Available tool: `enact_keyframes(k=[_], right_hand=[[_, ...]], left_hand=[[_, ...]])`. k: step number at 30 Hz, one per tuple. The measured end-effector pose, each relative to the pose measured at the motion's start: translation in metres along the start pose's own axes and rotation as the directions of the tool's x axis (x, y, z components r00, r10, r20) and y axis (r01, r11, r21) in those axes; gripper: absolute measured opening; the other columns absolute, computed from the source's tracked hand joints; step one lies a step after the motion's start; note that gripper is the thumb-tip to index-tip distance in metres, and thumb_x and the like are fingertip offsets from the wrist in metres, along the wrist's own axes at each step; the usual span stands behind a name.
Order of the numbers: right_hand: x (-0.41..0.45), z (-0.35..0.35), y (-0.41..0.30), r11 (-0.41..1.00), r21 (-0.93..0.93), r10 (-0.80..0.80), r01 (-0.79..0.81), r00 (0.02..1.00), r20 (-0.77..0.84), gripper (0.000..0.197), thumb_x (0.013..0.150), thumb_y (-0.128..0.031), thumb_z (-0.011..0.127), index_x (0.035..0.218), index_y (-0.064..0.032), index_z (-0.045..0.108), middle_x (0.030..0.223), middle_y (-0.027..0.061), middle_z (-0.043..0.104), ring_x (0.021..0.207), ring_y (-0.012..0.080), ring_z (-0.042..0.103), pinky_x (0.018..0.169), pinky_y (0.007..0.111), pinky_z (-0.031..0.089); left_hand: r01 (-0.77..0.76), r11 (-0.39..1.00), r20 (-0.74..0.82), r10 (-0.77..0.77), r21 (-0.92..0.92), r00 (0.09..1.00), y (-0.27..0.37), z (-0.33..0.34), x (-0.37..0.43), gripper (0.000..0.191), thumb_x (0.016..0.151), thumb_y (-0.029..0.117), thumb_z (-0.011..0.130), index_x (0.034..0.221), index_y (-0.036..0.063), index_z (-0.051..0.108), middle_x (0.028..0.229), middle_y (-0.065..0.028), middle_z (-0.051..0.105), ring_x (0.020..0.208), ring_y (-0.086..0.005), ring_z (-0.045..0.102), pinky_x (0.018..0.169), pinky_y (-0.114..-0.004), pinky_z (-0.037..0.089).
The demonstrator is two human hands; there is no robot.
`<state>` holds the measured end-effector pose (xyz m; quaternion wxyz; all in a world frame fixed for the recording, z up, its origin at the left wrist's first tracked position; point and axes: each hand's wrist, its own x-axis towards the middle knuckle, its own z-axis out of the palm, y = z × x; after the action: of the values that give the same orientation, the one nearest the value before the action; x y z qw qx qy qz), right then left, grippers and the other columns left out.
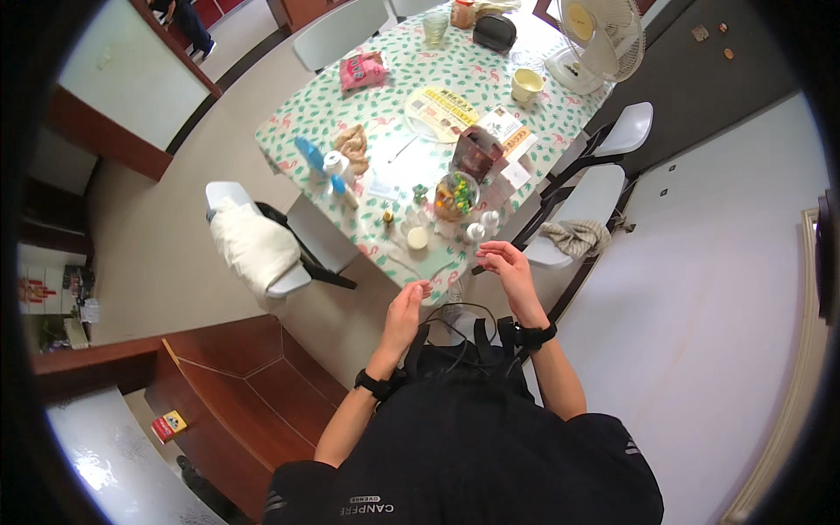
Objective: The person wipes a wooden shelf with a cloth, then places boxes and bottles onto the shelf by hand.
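My left hand is just off the near corner of the flamingo-print table cover, fingers curled, with nothing visible in it. Part of its grip is turned from view. To the right, my right hand hovers by the table edge, empty, thumb and fingers apart. Between and beyond them lie a translucent greenish sheet and a round cream-coloured piece. Two small white bottles stand nearest my right hand. Behind them is a clear round container with green, yellow and orange contents.
A dark reddish box and a white bottle stand farther back. At the far right is a white fan. Chairs flank the table, one bearing white cloth, another a striped cloth. A person stands beyond the doorway.
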<state>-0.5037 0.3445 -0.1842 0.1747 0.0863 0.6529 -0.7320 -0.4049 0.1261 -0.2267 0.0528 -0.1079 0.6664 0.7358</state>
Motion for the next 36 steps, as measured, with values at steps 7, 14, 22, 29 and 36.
enact_keyframes(k=[7,14,22,29,36], right_hand=[[0.082,-0.057,0.04,0.995,-0.096,-0.006,-0.003,0.995,-0.096,0.039,0.086,-0.005,0.063,0.125,-0.0017,0.058,0.115,0.0114,0.062,0.09,0.0153,0.064,0.084,0.029,0.05],[0.121,-0.075,0.079,0.885,-0.465,0.041,-0.03,0.999,0.015,0.067,0.075,-0.005,0.068,0.139,-0.0039,0.048,0.12,0.0203,0.05,0.084,0.0228,0.066,0.078,0.034,0.054],[0.135,-0.068,0.082,0.791,-0.6,-0.044,0.122,0.989,0.142,0.06,0.081,-0.007,0.069,0.137,-0.0068,0.048,0.128,0.0224,0.05,0.109,0.0369,0.06,0.09,0.04,0.052],[0.126,-0.056,0.063,0.644,-0.75,-0.064,0.151,0.988,0.143,0.061,0.081,-0.011,0.074,0.136,-0.0057,0.049,0.125,0.0214,0.056,0.111,0.0404,0.06,0.093,0.044,0.05],[0.097,-0.041,0.044,0.727,-0.679,-0.044,0.104,0.994,0.104,0.05,0.079,-0.021,0.078,0.12,0.0012,0.06,0.114,0.0215,0.065,0.103,0.0358,0.065,0.087,0.041,0.052]], left_hand=[[0.05,0.934,-0.194,0.021,0.354,0.981,-0.025,0.068,0.085,0.046,0.083,0.019,0.076,0.122,-0.0017,0.061,0.113,-0.0199,0.069,0.107,-0.0315,0.067,0.093,-0.038,0.05],[-0.021,0.855,-0.202,0.146,0.518,0.968,-0.027,0.108,0.124,0.051,0.08,0.017,0.077,0.125,0.0002,0.06,0.122,-0.0203,0.062,0.112,-0.0383,0.06,0.094,-0.041,0.048],[0.036,0.841,-0.211,0.093,0.539,0.973,-0.048,0.123,0.142,0.048,0.08,0.012,0.077,0.125,0.0043,0.062,0.115,-0.0178,0.067,0.106,-0.0345,0.065,0.088,-0.039,0.051],[0.045,0.859,-0.261,0.105,0.511,0.96,-0.04,0.118,0.131,0.042,0.08,0.012,0.076,0.119,0.005,0.065,0.107,-0.0158,0.069,0.098,-0.034,0.067,0.084,-0.039,0.052],[0.018,0.879,-0.272,0.127,0.477,0.954,-0.008,0.089,0.09,0.036,0.076,0.016,0.079,0.108,0.0038,0.066,0.101,-0.0152,0.07,0.092,-0.0352,0.067,0.078,-0.042,0.053]])
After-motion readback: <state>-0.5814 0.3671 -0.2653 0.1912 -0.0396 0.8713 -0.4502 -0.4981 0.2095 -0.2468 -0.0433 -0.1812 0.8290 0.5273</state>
